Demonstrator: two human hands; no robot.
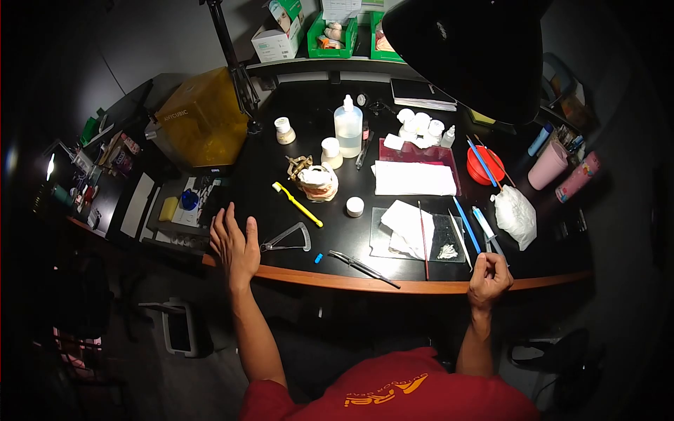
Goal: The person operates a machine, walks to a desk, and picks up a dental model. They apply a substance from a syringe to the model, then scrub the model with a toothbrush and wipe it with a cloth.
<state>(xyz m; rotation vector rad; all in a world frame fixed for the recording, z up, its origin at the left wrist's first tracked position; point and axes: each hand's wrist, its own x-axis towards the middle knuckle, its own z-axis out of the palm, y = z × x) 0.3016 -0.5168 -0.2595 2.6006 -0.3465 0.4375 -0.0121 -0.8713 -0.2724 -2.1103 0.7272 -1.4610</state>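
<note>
The arms extend forward, well apart. The left forearm [251, 323] leads through a nearly straight wrist [240, 283] to the left hand [236, 249], open, back uppermost, fingers [231, 219] spread and thumb standing clear. The right forearm [477, 344] ends in the right hand [490, 282], fingers curled in toward the thumb; whether the tips fully meet is difficult to judge at this scale.

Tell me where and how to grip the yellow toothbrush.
Pinch the yellow toothbrush mid-handle, probably best from the near right: it lies slanted, bristled head far left, handle end toward the desk's front edge, and the metal gauge sits off its near-left side.
</note>
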